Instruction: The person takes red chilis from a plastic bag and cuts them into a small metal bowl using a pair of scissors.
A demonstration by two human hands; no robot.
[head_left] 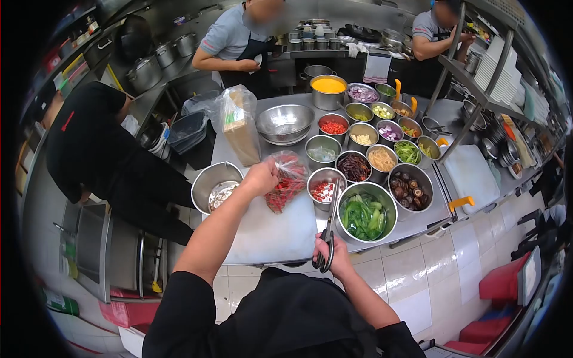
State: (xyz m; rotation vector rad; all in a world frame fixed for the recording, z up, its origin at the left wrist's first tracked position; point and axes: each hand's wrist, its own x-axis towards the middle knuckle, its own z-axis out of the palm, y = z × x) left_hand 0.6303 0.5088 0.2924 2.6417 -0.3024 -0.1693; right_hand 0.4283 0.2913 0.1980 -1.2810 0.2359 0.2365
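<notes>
My left hand (261, 178) is closed on the top edge of a clear plastic bag (287, 182) with long dried red chilies inside. The bag rests on a white cutting board (277, 230). In my right hand (335, 253) are black-handled scissors (329, 232), blades pointing away from me. Their tips reach over a steel container of cut red chilies (322, 191). Close to my right hand stands a container of green leafy vegetables in liquid (365, 216). A steel pot (206, 182) with pale bits at its bottom stands beside my left forearm.
Several steel containers of chopped ingredients crowd the table's right side, including dark mushrooms (410, 190). A steel bowl (285, 122) and a bagged cardboard box (240, 134) stand behind the chili bag. One co-worker (89, 143) bends at the left; two others work behind the table.
</notes>
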